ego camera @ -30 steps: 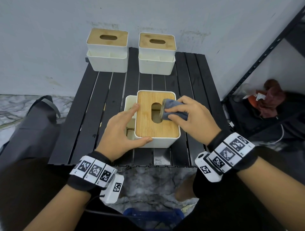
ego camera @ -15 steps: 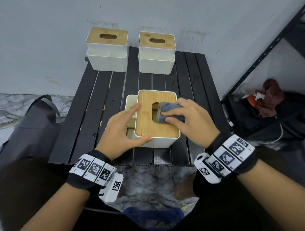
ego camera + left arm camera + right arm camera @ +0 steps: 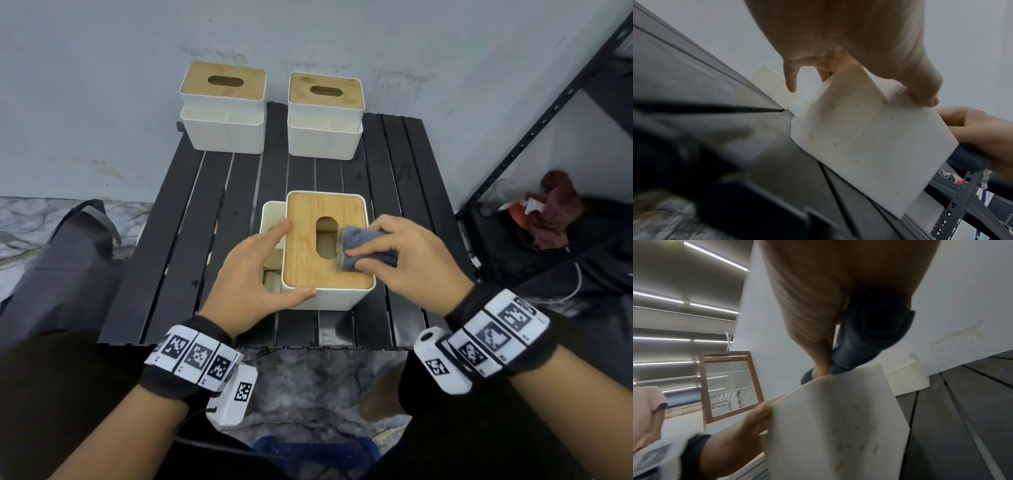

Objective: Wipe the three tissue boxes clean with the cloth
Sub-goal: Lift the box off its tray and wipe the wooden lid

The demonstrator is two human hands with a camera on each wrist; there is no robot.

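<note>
Wiping: right hand (image 3: 411,263) pinches a folded blue-grey cloth (image 3: 368,251) between thumb and curled fingers, pressing it onto the bamboo lid (image 3: 305,263) of the near tissue box (image 3: 337,298), just right of the oval slot (image 3: 327,236).
Bracing: left hand (image 3: 246,274) steadies the box's near-left corner, thumb flat on the front wall and forefinger straight along the lid's left edge; it clasps nothing.
Location: the near tissue box stands mid-way along the black slatted table (image 3: 191,219); the far-left tissue box (image 3: 222,135) and far-right tissue box (image 3: 323,142) sit at the back edge by the wall.
Technique: overlapping passes along the grain look best, with the cloth kept flat and the fold held clear of the slot so that it neither snags nor drops in.
Pressure: firm bracing should stop the light box sliding on the slats.
Remaining: both wrist views show brownish specks on the white walls, which likely need wiping too.
</note>
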